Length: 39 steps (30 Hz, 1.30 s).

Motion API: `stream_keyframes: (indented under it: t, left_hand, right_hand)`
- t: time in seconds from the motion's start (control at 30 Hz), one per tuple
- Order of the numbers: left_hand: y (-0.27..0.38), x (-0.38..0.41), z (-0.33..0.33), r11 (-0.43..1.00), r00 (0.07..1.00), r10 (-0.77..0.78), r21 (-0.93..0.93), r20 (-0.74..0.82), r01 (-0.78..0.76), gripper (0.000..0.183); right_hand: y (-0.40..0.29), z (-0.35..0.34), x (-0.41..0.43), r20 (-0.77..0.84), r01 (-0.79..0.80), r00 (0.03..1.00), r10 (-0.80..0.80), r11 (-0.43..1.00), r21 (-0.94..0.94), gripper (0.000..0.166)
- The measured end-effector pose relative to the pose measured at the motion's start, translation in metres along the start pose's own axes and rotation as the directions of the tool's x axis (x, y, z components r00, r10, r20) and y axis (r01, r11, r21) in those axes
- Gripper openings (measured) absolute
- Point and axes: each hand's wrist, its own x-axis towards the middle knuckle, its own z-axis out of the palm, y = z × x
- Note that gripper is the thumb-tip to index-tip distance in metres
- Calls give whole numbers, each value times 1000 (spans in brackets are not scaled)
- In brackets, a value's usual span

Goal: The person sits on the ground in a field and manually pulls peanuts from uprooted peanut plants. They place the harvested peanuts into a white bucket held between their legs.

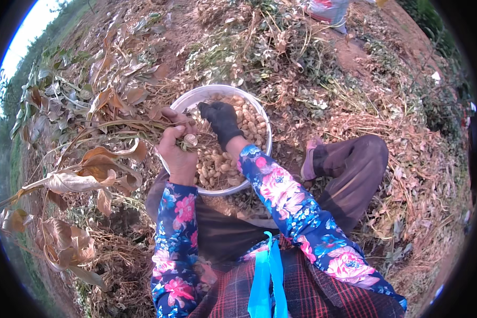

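A round white plastic tub (267,133) stands on the ground between the legs, partly filled with unshelled peanuts (218,167). At its left rim my bare left hand (178,149) is closed around the stems of a bundle of peanut plants (131,125), whose stalks and leaves reach out to the left. My right hand (220,121), in a dark glove, is over the tub just right of the bundle's root end. Its fingers are curled; whether they grip anything cannot be made out.
Dried peanut plants (397,171) and leaf litter cover the ground all around. Large withered leaves (91,171) stick up at the left. A white woven sack (330,12) stands at the top. My bent leg (353,171) lies right of the tub.
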Motion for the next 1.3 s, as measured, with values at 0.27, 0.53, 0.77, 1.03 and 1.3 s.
stream_keyframes:
  t: [0.27,0.53,0.77,1.03,1.3]
  left_hand:
    - [21,-9,-9,997,999,39,-63,12,-38,28]
    - [32,10,-33,912,961,57,-406,271,60,26]
    - [21,9,-27,899,954,-18,-413,300,147,28]
    - [5,10,-19,937,965,-121,-294,232,188,27]
    - [-13,-22,27,957,960,-149,-210,235,200,24]
  right_hand:
    - [-10,-53,25,42,308,943,-329,820,-482,29]
    - [-30,-59,-14,459,486,786,-414,873,-45,25]
    - [-39,-62,-54,763,135,636,-114,990,35,42]
    - [-25,-55,-63,446,309,871,-206,935,-173,24]
    - [-15,-85,-79,377,458,852,-363,866,-200,22]
